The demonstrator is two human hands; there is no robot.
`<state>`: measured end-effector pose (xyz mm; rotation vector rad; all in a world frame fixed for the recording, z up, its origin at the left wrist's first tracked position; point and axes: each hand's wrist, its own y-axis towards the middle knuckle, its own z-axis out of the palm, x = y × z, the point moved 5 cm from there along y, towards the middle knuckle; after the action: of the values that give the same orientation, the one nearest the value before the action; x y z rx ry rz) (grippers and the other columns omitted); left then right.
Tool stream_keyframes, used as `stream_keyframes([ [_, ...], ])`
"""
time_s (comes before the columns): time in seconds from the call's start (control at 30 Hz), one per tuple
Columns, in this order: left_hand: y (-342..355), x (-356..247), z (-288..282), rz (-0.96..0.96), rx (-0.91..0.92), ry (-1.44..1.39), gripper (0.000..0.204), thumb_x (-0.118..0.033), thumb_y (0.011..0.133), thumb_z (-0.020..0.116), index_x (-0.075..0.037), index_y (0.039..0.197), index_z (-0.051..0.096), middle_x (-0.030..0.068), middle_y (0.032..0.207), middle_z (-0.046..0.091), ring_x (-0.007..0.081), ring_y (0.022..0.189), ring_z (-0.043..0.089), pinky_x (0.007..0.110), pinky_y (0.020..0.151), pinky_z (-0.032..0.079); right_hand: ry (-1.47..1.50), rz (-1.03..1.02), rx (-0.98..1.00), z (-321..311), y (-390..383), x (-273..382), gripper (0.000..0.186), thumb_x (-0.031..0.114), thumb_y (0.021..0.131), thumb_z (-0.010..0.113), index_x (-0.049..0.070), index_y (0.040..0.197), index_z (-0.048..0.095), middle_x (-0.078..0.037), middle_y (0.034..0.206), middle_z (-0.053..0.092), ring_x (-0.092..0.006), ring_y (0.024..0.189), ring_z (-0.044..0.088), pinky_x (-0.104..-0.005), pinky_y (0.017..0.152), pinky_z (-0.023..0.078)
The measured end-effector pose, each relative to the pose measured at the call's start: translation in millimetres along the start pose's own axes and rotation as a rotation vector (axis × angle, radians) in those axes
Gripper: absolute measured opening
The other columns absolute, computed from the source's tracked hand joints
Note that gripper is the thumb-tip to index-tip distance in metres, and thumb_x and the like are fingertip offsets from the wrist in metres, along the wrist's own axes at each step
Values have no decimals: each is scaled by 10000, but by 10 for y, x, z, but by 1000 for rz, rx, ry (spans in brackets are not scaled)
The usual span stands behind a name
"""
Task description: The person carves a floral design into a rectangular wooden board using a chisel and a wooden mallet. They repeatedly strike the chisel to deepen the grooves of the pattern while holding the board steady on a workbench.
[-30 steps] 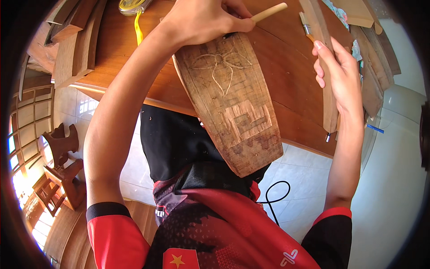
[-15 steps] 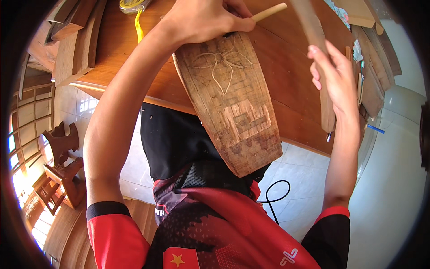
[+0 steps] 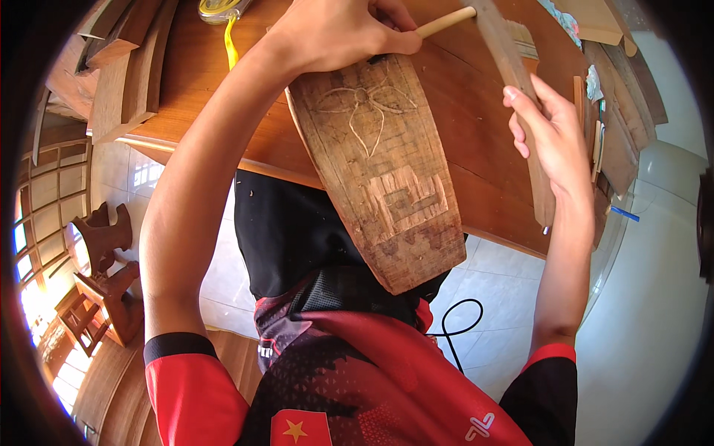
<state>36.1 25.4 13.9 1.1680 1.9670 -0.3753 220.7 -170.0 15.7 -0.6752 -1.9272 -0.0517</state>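
A tapered wooden board [image 3: 428, 249] slopes from the table over my lap. Carved into it are a flower outline and a square patch of rough, pale cuts. My left hand [image 3: 335, 33] is closed at the board's far end, around a tool with a round, pale wooden handle [image 3: 448, 22]; its working tip is hidden behind the hand, though it looks like a chisel. My right hand [image 3: 552, 137] grips a long flat wooden stick [image 3: 502, 48], used like a mallet. The stick's upper part meets the handle's end, or very nearly.
A tape measure [image 3: 219, 9] with a yellow strip lies far left on the brown table [image 3: 491, 186]. Curved wood pieces [image 3: 130, 74] stack at the left edge, with more planks [image 3: 621, 111] at the right. A black cord [image 3: 465, 305] loops over the tiled floor.
The stick has swung leftward from beside the handle to its end, and my right hand has shifted slightly. The board's near end has moved a touch left. My left hand keeps its place.
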Motion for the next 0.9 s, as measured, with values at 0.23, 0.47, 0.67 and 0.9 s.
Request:
stream_keyframes([
  [0.23, 27, 3, 5, -8, 7, -21, 316, -309, 790, 772, -37, 943, 819, 168, 847, 767, 289, 763, 729, 382, 745, 576, 34, -58, -105, -103, 24, 62, 279, 223, 1010, 685, 1, 1180, 681, 36, 762, 549, -33, 580, 481, -223, 469, 371],
  [0.47, 28, -5, -6, 10, -15, -28, 323, -317, 791, 777, -26, 927, 815, 169, 829, 763, 283, 749, 727, 392, 728, 575, 20, -17, 63, -170, 92, -12, 311, 220, 1014, 678, -5, 1228, 671, -2, 902, 605, -39, 600, 494, -224, 476, 382],
  [0.67, -15, -49, -15, -97, 32, 19, 324, -319, 787, 781, -22, 912, 811, 153, 792, 747, 267, 701, 705, 380, 690, 561, -53, -52, 90, -210, 160, -35, 375, 262, 1012, 684, -1, 1278, 662, -6, 897, 603, -34, 597, 477, -226, 485, 381],
  [0.9, 20, 4, -2, -47, 0, -4, 346, -325, 767, 790, -7, 902, 801, 150, 754, 724, 261, 686, 692, 380, 674, 547, -150, -47, 215, -244, 284, 89, 318, 238, 1038, 635, 0, 1249, 646, -12, 944, 621, -50, 627, 489, -226, 487, 385],
])
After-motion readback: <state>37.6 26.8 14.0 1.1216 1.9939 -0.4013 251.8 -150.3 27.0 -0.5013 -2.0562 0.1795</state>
